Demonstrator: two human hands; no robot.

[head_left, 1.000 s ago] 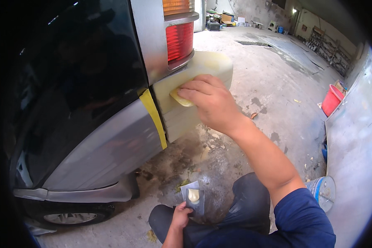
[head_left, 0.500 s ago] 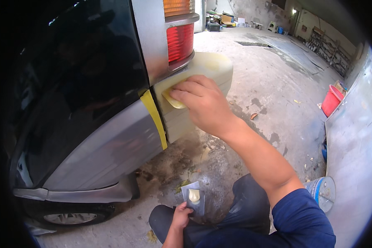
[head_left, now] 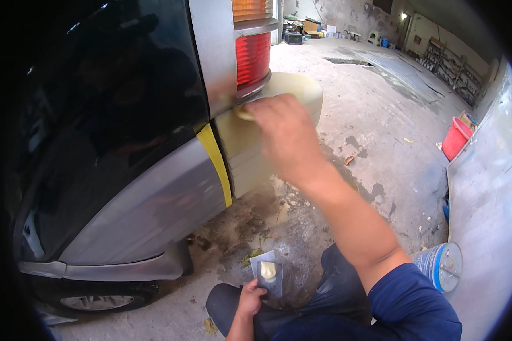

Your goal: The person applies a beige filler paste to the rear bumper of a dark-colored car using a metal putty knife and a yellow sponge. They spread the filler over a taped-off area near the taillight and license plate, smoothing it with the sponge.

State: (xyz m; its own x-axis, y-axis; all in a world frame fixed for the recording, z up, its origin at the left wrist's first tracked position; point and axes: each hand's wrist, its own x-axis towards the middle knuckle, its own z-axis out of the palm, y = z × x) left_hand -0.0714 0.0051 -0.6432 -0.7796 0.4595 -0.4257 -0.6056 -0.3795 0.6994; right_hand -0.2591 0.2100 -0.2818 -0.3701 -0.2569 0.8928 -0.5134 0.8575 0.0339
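My right hand (head_left: 284, 133), blurred slightly by motion, pinches a yellowish putty spreader (head_left: 245, 114) at the upper part of the pale cream bumper corner (head_left: 250, 150), just under the red tail light (head_left: 252, 59). Much of the spreader is hidden by my fingers. Low down by my knee, my left hand (head_left: 251, 296) grips a flat grey putty plate (head_left: 274, 287) between thumb and fingers. A lump of cream putty (head_left: 268, 270) sits on that plate, and a lighter flat sheet shows behind it. Yellow masking tape (head_left: 217, 163) runs along the grey panel's edge beside the bumper.
The dark car body (head_left: 108, 102) fills the left side, above a wheel (head_left: 96, 301). A metal paint bucket (head_left: 440, 266) is at my right, by a pale wall panel (head_left: 489, 210). Further off stand a red bucket (head_left: 457, 139) and a shelf rack (head_left: 450, 65).
My right hand has moved up slightly along the bumper with the spreader, which is now tilted so less of its face shows. My left hand has stayed in place.
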